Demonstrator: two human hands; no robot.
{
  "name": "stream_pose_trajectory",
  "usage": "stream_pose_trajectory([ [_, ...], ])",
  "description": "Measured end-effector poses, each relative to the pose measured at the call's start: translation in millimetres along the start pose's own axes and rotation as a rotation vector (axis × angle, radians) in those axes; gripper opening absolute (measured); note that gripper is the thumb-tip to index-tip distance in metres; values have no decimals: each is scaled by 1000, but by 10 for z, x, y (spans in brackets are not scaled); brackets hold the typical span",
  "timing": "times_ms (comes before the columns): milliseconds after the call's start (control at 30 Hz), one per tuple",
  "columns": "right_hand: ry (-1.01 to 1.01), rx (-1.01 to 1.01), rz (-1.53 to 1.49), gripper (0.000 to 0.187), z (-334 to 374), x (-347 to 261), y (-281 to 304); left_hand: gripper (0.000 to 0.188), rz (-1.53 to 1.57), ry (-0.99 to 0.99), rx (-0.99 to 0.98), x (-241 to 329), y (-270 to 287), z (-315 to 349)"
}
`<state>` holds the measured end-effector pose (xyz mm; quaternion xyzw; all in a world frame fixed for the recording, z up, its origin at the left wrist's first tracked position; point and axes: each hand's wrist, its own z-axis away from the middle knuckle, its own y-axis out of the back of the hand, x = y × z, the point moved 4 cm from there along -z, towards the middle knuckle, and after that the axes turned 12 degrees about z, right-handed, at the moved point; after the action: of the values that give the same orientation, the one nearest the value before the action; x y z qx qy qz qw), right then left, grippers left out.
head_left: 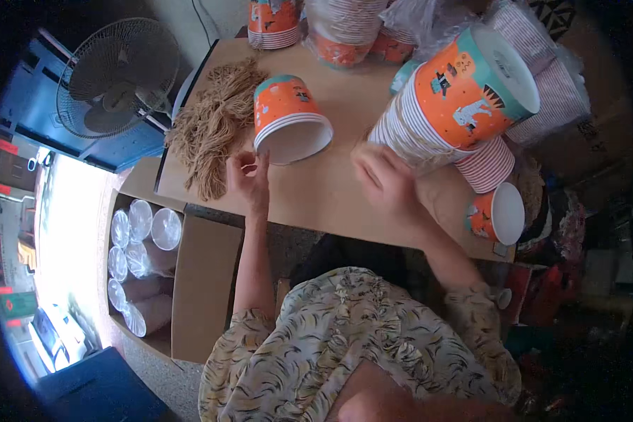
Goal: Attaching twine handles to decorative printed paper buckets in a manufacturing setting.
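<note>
Paper cup [292, 118], orange and tapered, lies just beyond the left hand [250, 176], whose fingers pinch brown string; the blurred right hand [385, 179] rests open against the ribbed cup stack [457, 105].

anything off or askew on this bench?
Nothing spilled or damaged. Two things lie untidy: the short stack of orange paper cups near the left hand lies on its side, mouth toward the person, and the tan string bundle sprawls loose to the table edge. The right hand is blurred.
</note>
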<state>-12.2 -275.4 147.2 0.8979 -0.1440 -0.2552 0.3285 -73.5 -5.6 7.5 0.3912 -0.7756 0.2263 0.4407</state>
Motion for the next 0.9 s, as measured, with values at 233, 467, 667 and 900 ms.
stream_pose_trajectory([
  [233,-294,181,35,16,-47,857,-1407,23,-44,73,38,-137,-168,-39],
  [467,-362,81,124,13,-71,940,-1465,22,44,156,2,-350,-249,-93],
  [667,-474,-127,101,21,-25,920,-1413,21,173,144,-26,-371,-255,-80],
  [900,-507,-212,209,22,-45,951,-1320,27,23,143,-70,-226,-327,-48],
])
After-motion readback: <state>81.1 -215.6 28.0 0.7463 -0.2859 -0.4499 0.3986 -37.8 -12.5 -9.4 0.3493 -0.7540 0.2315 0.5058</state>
